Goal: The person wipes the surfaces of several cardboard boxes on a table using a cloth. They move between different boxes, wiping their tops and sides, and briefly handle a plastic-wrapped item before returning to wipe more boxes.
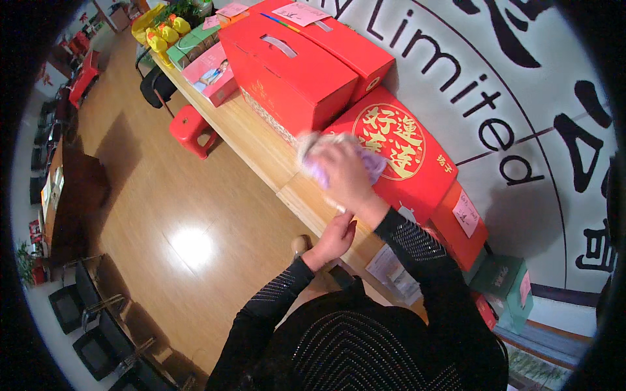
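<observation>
My right hand grips a lilac and white cloth, both blurred, over the near side of a flat red gift box with gold characters. Just below it, my left hand is held over the front edge of a long wooden table, thumb up and fingers curled. A small white piece shows near its fingertips; whether they hold it is unclear. Beyond the cloth stands a tall red carton with a carry handle.
A second red carton, a pink box and green boxes line the table. Papers lie near my right forearm. A red plastic stool stands on the floor. Behind rises a white wall with large black lettering.
</observation>
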Motion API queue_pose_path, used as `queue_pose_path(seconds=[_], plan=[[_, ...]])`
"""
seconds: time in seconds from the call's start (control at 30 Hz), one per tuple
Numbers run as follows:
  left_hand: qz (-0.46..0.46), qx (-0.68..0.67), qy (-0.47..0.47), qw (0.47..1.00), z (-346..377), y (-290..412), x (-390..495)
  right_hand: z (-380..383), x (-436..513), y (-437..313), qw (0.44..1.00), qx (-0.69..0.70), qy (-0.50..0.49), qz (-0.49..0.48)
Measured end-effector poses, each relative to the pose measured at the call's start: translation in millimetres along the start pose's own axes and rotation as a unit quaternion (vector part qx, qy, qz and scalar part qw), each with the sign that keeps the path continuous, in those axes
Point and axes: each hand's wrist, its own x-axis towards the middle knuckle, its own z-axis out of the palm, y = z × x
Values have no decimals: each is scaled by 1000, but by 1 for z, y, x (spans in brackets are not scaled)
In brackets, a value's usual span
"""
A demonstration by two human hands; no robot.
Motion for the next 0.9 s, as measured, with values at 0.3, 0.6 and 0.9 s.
queue_pose_path(seconds=[0.3, 0.6, 0.9], plan=[[221, 5, 114, 968, -11, 10, -17, -99, -24, 115, 984, -19, 54, 169], [243, 103, 138, 955, -15, 27, -11, -64, -74, 48, 994, -12, -86, 70], [291, 257, 191, 902, -36, 58, 9, -42, 16, 137, 984, -127, 17, 127]])
